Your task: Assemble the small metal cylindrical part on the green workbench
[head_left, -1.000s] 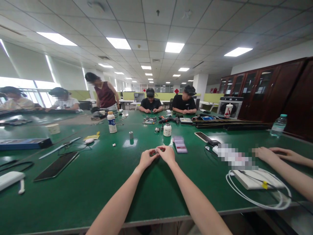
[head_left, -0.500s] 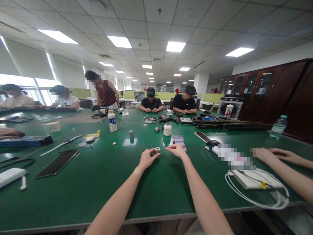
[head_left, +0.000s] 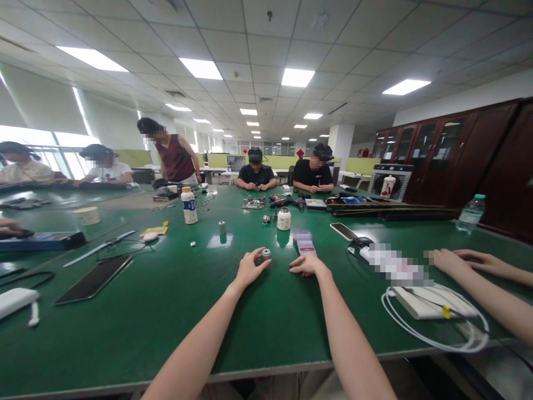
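My left hand [head_left: 249, 268] rests on the green table [head_left: 166, 311] and pinches a small round metal part [head_left: 265, 254] between thumb and fingertips. My right hand [head_left: 308, 264] lies on the table a short way to the right of the part, fingers stretched out and holding nothing. A small stack of cards [head_left: 303, 242] lies just beyond my right hand. Further back stand a white jar [head_left: 283, 219] and a small grey cylinder [head_left: 222, 227].
A dark tablet [head_left: 96, 278] and cables lie at left, a white bottle [head_left: 189, 205] further back. A phone [head_left: 343, 231] and a white device with looped cable [head_left: 433, 311] lie at right, beside another person's hands [head_left: 453, 260]. Several people sit round the far side.
My hands were together on the small part; my right hand has let go and moved right and down to the table. My left hand keeps the part.
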Action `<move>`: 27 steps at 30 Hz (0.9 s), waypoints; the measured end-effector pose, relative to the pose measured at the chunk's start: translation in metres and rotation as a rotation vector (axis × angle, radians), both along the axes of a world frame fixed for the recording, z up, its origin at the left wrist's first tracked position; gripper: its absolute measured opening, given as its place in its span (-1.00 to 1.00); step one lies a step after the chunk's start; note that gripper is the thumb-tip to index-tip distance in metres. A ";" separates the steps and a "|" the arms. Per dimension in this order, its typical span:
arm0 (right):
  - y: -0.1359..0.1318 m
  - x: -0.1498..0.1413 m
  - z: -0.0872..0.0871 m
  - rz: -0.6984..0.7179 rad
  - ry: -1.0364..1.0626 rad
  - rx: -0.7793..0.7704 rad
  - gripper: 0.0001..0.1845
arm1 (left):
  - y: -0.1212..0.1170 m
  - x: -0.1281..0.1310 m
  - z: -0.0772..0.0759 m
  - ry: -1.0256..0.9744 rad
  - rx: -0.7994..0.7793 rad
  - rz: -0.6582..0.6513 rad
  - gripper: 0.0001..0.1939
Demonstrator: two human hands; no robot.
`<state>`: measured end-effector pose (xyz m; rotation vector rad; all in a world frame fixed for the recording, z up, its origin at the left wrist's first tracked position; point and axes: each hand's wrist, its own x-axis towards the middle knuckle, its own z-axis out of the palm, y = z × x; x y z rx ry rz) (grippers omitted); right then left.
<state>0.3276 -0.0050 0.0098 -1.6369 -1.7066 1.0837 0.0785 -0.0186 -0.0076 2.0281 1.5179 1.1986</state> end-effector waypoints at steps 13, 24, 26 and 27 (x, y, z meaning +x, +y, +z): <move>-0.012 -0.085 0.014 0.051 0.094 0.684 -0.78 | -0.006 0.000 0.008 -0.038 -0.110 -0.054 -0.51; -0.012 -0.090 0.008 0.030 0.048 0.676 -0.75 | -0.005 0.001 0.008 -0.075 -0.115 -0.074 -0.54; -0.010 -0.090 0.007 0.030 0.055 0.678 -0.75 | -0.006 0.001 0.009 -0.065 -0.113 -0.073 -0.54; -0.010 -0.091 0.006 0.031 0.061 0.678 -0.75 | -0.006 0.001 0.009 -0.062 -0.112 -0.075 -0.54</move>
